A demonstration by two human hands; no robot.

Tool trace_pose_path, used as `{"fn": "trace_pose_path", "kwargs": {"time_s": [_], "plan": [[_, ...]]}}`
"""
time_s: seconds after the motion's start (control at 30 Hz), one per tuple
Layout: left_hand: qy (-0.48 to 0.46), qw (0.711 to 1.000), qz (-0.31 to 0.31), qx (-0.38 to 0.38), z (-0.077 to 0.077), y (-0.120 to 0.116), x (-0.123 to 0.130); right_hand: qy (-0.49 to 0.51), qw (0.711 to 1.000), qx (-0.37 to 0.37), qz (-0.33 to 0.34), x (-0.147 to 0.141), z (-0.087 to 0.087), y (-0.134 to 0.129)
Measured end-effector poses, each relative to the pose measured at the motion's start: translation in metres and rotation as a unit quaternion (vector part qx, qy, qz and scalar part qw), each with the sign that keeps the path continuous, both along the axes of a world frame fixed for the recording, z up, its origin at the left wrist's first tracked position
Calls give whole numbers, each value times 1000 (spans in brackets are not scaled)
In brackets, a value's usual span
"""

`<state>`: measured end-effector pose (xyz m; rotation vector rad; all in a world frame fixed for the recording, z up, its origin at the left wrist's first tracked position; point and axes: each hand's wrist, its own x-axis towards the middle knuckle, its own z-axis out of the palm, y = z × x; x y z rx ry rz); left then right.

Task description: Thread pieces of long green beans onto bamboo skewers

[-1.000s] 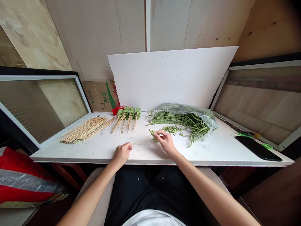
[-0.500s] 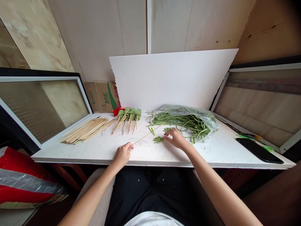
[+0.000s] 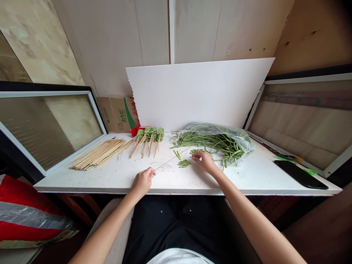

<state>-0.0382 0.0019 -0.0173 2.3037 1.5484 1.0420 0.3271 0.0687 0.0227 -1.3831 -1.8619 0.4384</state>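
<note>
A thin wooden skewer (image 3: 166, 162) is held by its near end in the left hand (image 3: 143, 181), whose fingers are closed around it in a pinch. The skewer is slanted away to the right, and two short green bean pieces (image 3: 178, 155) are set across it toward its far end. Just right of these, a small row of cut pieces (image 3: 184, 163) is laid side by side on the white surface (image 3: 167, 181). The right hand (image 3: 205, 162) is lowered beside a heap of cut bits (image 3: 197, 151), with its fingers bent; from this angle it cannot be told whether anything is pinched between the fingertips. Behind that heap, a mass of long green beans (image 3: 203, 139) is partly covered by a clear plastic bag (image 3: 214, 128). On the left, a broad bundle of bare skewers (image 3: 99, 154) is spread flat on the surface. Between it and the beans, a group of loaded skewers (image 3: 149, 134) is gathered, with their sticks pointed to the front. A black phone (image 3: 300, 174) is laid near the right edge. At the back, a white board (image 3: 198, 93) is stood upright, with a cardboard box (image 3: 117, 114) at its left.
</note>
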Motion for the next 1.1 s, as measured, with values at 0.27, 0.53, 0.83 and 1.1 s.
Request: {"fn": "trace_pose_path", "kwargs": {"time_s": [0.27,0.53,0.83,1.1], "plan": [[-5,1000,1,10,0,-1,0,266,945,-127,141,-37,14,-21],[7,1000,0,12,0,0,0,242,962,-92,87,-62,18,-35],[17,1000,-2,13,-2,0,0,153,983,-51,83,-57,20,-34],[7,1000,1,18,1,-1,1,120,989,-39,83,-57,23,-36]]}}
